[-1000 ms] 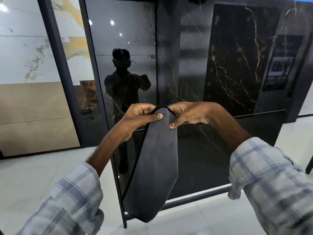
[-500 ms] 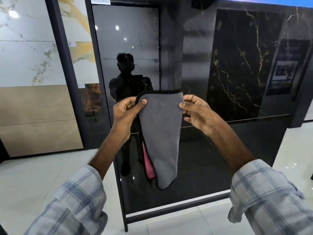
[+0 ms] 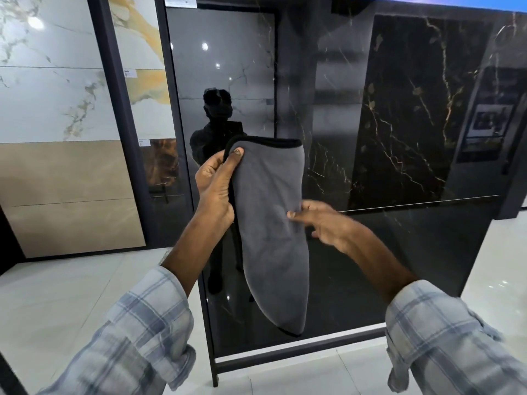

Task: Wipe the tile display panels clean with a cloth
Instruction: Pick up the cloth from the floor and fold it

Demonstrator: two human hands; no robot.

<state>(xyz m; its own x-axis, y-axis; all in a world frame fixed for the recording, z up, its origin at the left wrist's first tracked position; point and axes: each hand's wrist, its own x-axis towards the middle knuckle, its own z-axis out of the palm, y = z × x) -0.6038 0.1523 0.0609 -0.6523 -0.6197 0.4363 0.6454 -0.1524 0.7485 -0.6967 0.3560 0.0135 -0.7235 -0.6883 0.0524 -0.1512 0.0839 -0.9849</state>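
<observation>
A single grey cloth [image 3: 273, 223] with a black trimmed edge hangs lengthwise in front of a glossy black marble-veined tile display panel [image 3: 413, 109], held up at chest height. The left hand [image 3: 215, 189] is raised upright, forearm angled up from a rolled plaid sleeve [image 3: 134, 337], its thumb and fingers pinching the cloth's upper left corner. The right hand [image 3: 325, 223], blurred, reaches in from the right with fingers loosely extended and slightly apart, fingertips [image 3: 292, 215] touching the cloth's right edge about midway down. Two hands and one cloth are in view. To the left stand two more panels: a narrow white-and-amber one [image 3: 142, 67] and a wide white-over-beige one [image 3: 57, 124]. Pale floor tiles [image 3: 71, 295] lie below.
</observation>
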